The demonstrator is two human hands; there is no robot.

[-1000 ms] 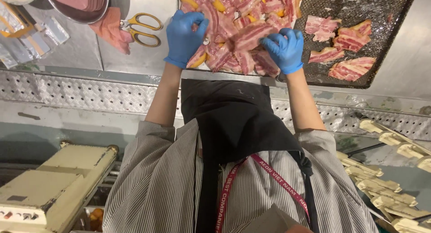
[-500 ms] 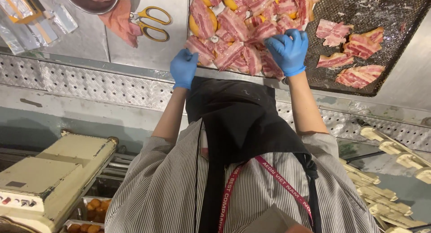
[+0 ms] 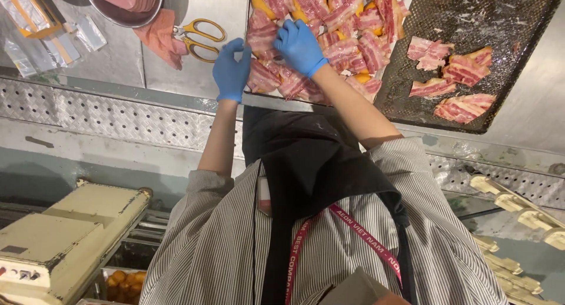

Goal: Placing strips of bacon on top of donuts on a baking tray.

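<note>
Head view showed the right hand (image 3: 299,44) resting spread fingers on the bacon pile (image 3: 329,40), left hand (image 3: 231,71) loosely open at nine o'clock beside it.

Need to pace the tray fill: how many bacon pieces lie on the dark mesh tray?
4: upper left piece, upper right piece, middle piece, lower right piece on the mesh tray. Its top is cropped.

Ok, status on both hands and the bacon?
Left hand open at pile edge. Right hand on bacon slices, grip unclear. Few slices on dark tray. Scissors beside left hand.
</note>
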